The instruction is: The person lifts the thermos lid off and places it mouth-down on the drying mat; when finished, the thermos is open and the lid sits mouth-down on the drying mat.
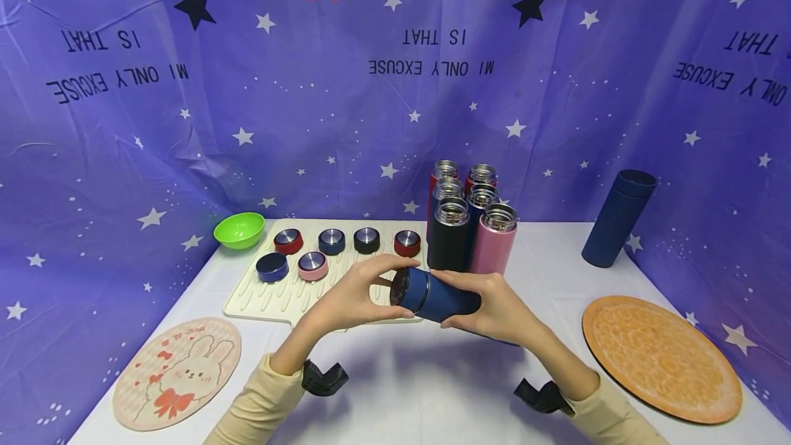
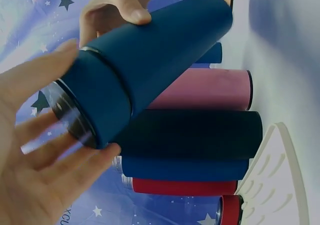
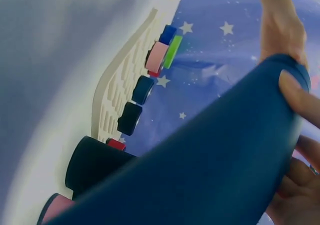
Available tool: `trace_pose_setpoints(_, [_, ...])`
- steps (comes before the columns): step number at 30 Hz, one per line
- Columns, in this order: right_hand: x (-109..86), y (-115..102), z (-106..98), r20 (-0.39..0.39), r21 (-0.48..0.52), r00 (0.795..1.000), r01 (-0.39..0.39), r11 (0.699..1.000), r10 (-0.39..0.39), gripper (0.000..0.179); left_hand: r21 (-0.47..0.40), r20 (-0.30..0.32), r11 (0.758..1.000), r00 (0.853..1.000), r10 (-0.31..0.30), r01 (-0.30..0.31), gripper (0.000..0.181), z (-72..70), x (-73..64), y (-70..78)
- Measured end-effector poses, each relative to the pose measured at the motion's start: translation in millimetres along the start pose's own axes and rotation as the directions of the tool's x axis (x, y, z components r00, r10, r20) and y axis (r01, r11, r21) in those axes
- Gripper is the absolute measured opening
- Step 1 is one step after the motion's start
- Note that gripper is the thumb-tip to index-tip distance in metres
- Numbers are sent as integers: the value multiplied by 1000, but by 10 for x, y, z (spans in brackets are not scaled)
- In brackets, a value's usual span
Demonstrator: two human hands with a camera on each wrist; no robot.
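A dark blue thermos bottle (image 1: 454,297) is held tilted above the table, its lid end pointing left and slightly up in the head view. My left hand (image 1: 364,294) grips the blue lid (image 2: 102,92) between thumb and fingers; the lid sits on the body with a thin shiny ring at the seam. Round the body, just below that ring, my right hand (image 1: 497,307) holds on with thumb and fingers. Behind the hands several lidless bottles stand together, among them a black bottle (image 1: 450,239) and a pink bottle (image 1: 494,242).
A cream drying board (image 1: 247,304) bears several loose lids, such as a pink lid (image 1: 312,266). Also present are a green bowl (image 1: 239,231), a rabbit mat (image 1: 179,373), an orange round mat (image 1: 664,359) and a capped blue bottle (image 1: 618,218) at the right.
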State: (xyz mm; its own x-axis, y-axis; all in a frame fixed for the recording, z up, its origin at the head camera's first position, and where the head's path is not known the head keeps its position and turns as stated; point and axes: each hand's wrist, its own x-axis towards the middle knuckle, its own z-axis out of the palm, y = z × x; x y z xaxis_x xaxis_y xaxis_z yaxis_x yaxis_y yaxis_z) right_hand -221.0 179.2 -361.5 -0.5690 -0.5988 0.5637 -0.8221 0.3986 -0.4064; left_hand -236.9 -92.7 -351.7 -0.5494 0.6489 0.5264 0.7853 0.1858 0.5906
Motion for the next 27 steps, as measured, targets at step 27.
trace_pose_setpoints(27, [-24, 64, -94, 65, 121, 993, -110, 987, 103, 72, -42, -4, 989, 990, 141, -141, 66, -33, 28, 151])
